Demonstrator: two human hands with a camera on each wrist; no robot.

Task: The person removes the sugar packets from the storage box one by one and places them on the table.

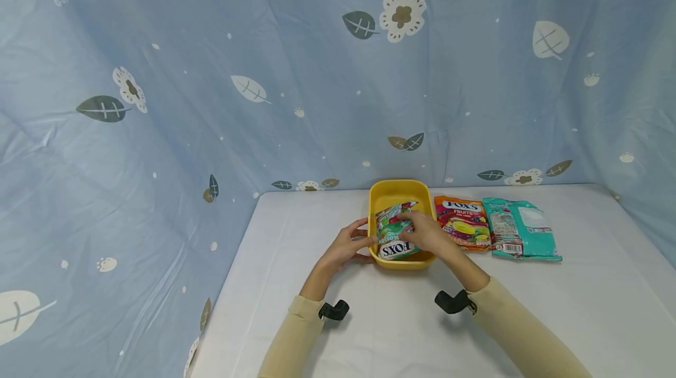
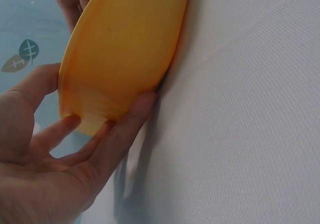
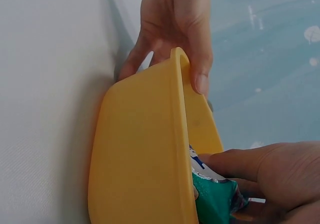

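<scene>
A yellow plastic tub (image 1: 392, 191) stands on the white table. At its left side my left hand (image 1: 342, 247) grips the wall, the thumb hooked over the rim and the fingers spread along the outside, as the right wrist view shows. Inside the tub lies a green and red Fox's candy bag (image 1: 389, 230), its lettering upside down in the head view. My right hand (image 1: 426, 233) reaches over the right rim and pinches this bag (image 3: 212, 196) between thumb and fingers; the tub wall hides its lower part in the right wrist view.
Just right of the tub lies an orange Fox's Fruits candy bag (image 1: 463, 224). Beside it is a teal candy bag (image 1: 523, 230), back label up. Behind the table hangs a blue curtain (image 1: 317, 102) with leaves and flowers, close to the tub's far end.
</scene>
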